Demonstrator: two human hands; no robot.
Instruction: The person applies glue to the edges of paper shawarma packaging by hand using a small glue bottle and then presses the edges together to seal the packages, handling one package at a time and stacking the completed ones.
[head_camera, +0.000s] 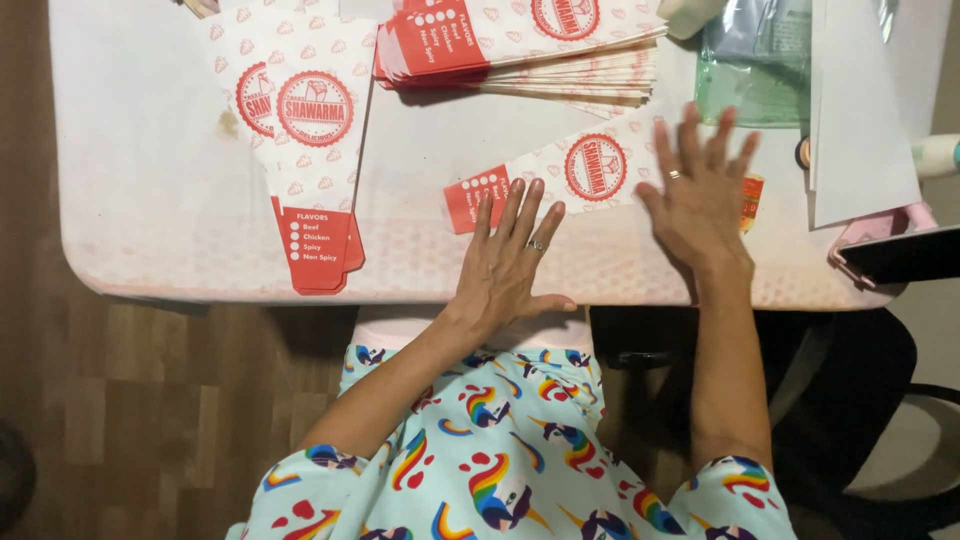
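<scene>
A flat white-and-red paper food sleeve (575, 175) lies on the white table (150, 180), its red end pointing left. My left hand (510, 265) rests flat on its lower left part with fingers spread. My right hand (700, 190) presses flat on its right end, fingers apart, a ring on one finger. Neither hand grips anything.
A stack of the same paper sleeves (520, 50) lies at the table's far middle. Finished sleeves (310, 150) lie at the left, red ends hanging over the near edge. A clear plastic bag (760, 60), white paper (860, 110) and a phone in a pink case (895, 250) sit at the right.
</scene>
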